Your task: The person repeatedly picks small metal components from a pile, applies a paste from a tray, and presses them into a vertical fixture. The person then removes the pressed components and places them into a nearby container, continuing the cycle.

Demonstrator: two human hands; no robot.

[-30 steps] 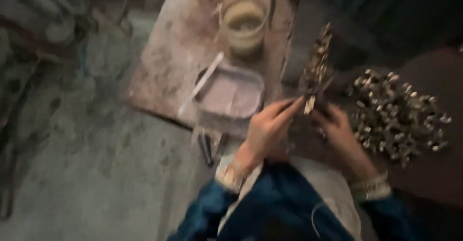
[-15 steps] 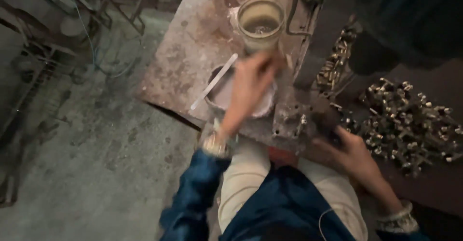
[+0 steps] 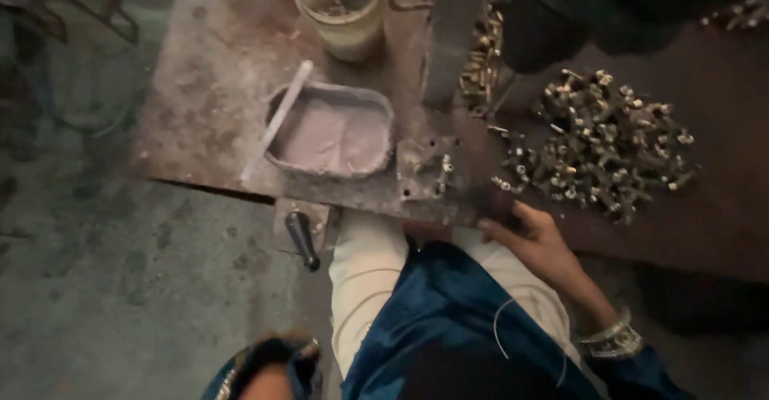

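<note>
Your right hand rests at the near edge of the rusty metal surface, just below the heap of small brass parts. Its fingers are curled over that edge and hold nothing that can be seen; the nearest loose pieces of the heap lie just beyond the fingertips, not touching them. Your left hand is low at the bottom of the view, well apart from the heap; only the blue sleeve and a part of the wrist are visible, so you cannot tell if its fingers are open or closed. To the left of the heap stands a shallow grey tray with pale paste inside, and a white stick leans over the tray's left rim. Behind the tray, farther from you, stands a round container with a yellowish liquid. Between the tray and the heap sits a small metal block with holes, and a dark upright post rises behind it. A dark lever handle hangs under the edge of the surface, below the tray.
</note>
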